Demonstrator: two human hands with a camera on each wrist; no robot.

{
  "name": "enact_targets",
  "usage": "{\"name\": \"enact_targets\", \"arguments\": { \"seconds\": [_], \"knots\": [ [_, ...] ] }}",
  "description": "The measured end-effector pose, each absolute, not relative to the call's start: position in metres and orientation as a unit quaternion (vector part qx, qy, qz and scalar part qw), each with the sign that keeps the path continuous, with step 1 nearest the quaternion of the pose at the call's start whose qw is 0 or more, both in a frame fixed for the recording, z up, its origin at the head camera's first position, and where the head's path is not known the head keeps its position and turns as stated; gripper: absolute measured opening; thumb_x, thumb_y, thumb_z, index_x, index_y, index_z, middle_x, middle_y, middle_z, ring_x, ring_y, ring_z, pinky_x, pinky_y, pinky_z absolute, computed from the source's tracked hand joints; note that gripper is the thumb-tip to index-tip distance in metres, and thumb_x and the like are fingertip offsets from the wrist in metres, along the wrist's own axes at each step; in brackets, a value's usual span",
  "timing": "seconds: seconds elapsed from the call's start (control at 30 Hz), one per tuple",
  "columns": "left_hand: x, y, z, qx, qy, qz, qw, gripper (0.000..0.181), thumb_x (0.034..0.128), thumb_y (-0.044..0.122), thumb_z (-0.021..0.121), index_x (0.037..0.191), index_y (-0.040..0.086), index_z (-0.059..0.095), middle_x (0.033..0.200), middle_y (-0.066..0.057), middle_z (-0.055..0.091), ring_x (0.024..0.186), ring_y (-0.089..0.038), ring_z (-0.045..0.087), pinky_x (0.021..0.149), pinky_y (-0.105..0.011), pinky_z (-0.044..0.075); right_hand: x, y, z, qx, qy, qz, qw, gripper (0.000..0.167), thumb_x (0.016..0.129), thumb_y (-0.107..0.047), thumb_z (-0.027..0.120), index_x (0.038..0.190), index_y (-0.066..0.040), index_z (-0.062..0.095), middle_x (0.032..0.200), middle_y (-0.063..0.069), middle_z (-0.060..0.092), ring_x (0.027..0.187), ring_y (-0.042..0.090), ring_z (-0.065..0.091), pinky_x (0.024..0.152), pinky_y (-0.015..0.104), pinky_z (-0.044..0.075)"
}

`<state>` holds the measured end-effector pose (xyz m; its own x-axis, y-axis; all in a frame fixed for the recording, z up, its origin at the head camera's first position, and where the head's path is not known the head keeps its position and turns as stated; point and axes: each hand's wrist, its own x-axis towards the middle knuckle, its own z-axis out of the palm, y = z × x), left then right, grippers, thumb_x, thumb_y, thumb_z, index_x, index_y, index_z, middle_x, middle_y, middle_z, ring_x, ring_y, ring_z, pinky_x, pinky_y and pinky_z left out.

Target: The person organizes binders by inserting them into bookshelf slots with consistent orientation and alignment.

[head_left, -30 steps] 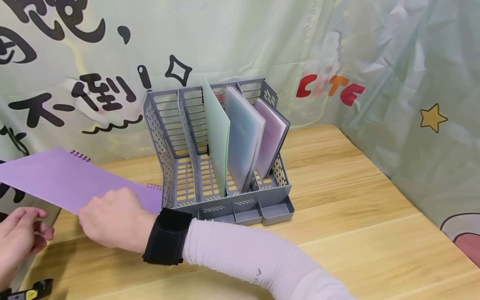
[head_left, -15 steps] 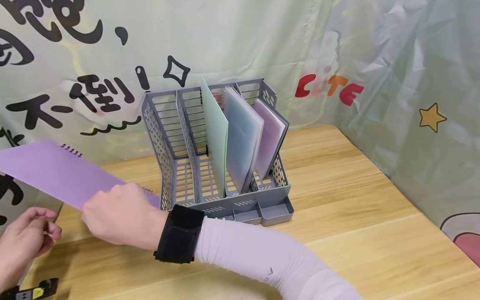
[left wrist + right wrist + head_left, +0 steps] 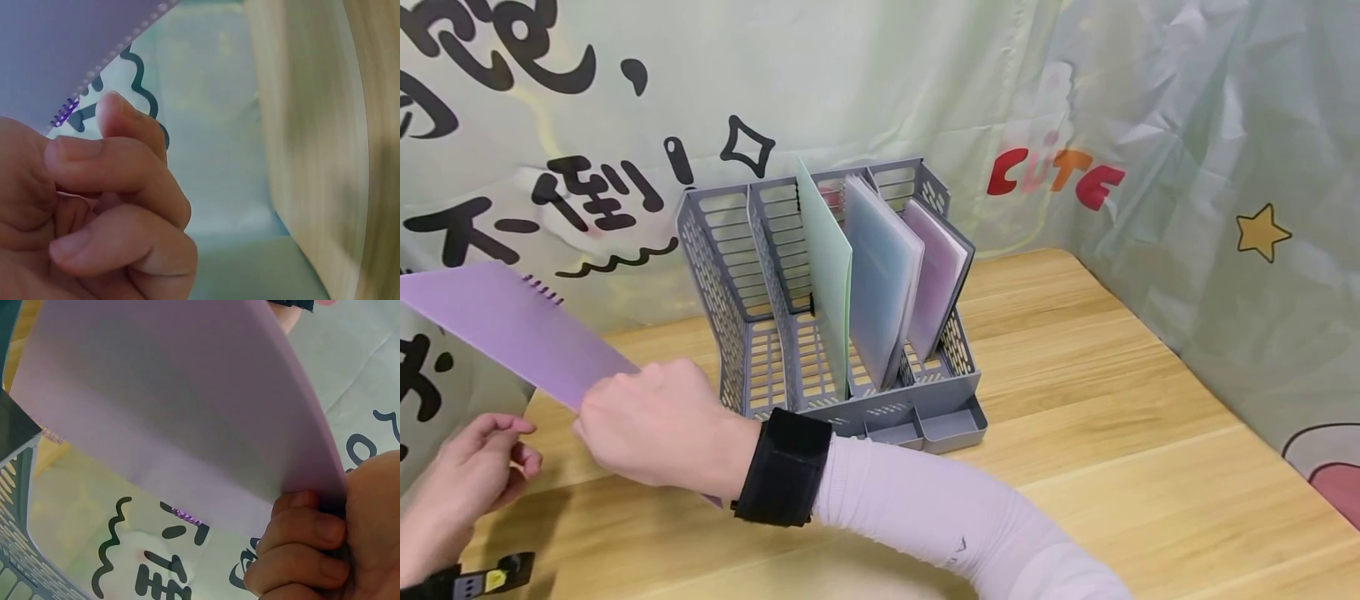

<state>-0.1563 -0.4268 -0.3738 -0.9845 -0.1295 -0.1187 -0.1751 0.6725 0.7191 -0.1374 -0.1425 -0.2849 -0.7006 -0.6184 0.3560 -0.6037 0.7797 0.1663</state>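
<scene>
A purple spiral-bound notebook (image 3: 520,321) slants across the left of the head view, its coil on the far edge. My right hand (image 3: 655,425) grips its near edge; the right wrist view shows the fingers (image 3: 306,531) curled on the notebook (image 3: 156,412). My left hand (image 3: 478,467) hovers below the notebook's left part, apart from it in the head view. Its fingers (image 3: 131,169) bend loosely around nothing. Right of the right hand stands a grey file rack (image 3: 737,392), holding a light green notebook (image 3: 827,283), a blue one (image 3: 880,275) and a smaller purple one (image 3: 934,275).
The rack's two left slots show bare grating. Small trays (image 3: 953,427) run along its front. Wooden tabletop (image 3: 1112,400) extends to the right. A printed cloth (image 3: 880,75) hangs behind and along the right side.
My right hand has shifted right with the notebook, which has tilted more steeply; its lower end now shows below my wrist. My left hand has moved slightly right. The rack's contents look the same.
</scene>
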Motion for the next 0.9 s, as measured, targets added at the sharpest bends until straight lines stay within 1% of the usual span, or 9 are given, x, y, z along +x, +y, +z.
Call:
{"name": "enact_targets", "arguments": {
  "seconds": [0.13, 0.27, 0.57, 0.63, 0.9],
  "knots": [
    [-0.162, -0.422, -0.374, -0.097, 0.917, 0.386, 0.04, 0.041, 0.1156, 0.024, 0.015, 0.122, -0.005, 0.042, 0.075, 0.005, 0.061, 0.063, -0.011, 0.057, 0.056, -0.029, 0.05, -0.138, -0.135, -0.284, 0.336, -0.916, -0.012, 0.219, 0.043, 0.113, -0.044, 0.035, 0.074, -0.034, 0.049, 0.068, -0.02, 0.05, 0.052, 0.0, 0.047, 0.042, 0.024, 0.041],
    [-0.167, -0.417, -0.373, -0.104, 0.918, 0.379, 0.053, 0.045, 0.1159, 0.028, 0.013, 0.124, -0.005, 0.042, 0.076, 0.003, 0.062, 0.063, -0.012, 0.057, 0.056, -0.03, 0.05, -0.138, -0.131, -0.281, 0.336, -0.921, -0.008, 0.198, 0.043, 0.114, -0.044, 0.032, 0.077, -0.034, 0.05, 0.067, -0.019, 0.05, 0.051, 0.001, 0.047, 0.041, 0.024, 0.038],
    [-0.175, -0.406, -0.378, -0.082, 0.916, 0.386, 0.076, 0.048, 0.1162, 0.032, 0.013, 0.128, -0.005, 0.042, 0.079, 0.001, 0.063, 0.063, -0.011, 0.055, 0.056, -0.03, 0.048, -0.136, -0.119, -0.276, 0.33, -0.924, 0.011, 0.192, 0.042, 0.114, -0.046, 0.035, 0.077, -0.032, 0.049, 0.064, -0.017, 0.046, 0.05, 0.003, 0.045, 0.04, 0.026, 0.035],
    [-0.176, -0.403, -0.377, -0.08, 0.915, 0.386, 0.08, 0.048, 0.1163, 0.032, 0.013, 0.129, -0.005, 0.042, 0.079, 0.0, 0.063, 0.062, -0.011, 0.054, 0.056, -0.03, 0.048, -0.135, -0.115, -0.275, 0.33, -0.923, 0.015, 0.198, 0.042, 0.114, -0.045, 0.034, 0.077, -0.032, 0.049, 0.063, -0.016, 0.044, 0.049, 0.003, 0.043, 0.04, 0.025, 0.034],
    [-0.183, -0.392, -0.375, -0.056, 0.914, 0.392, 0.091, 0.047, 0.1169, 0.032, 0.014, 0.129, -0.004, 0.041, 0.08, 0.001, 0.062, 0.064, -0.01, 0.053, 0.058, -0.029, 0.047, -0.13, -0.098, -0.271, 0.331, -0.907, 0.029, 0.257, 0.04, 0.112, -0.043, 0.038, 0.075, -0.029, 0.046, 0.06, -0.015, 0.036, 0.046, 0.003, 0.034, 0.039, 0.023, 0.026]
  ]
}}
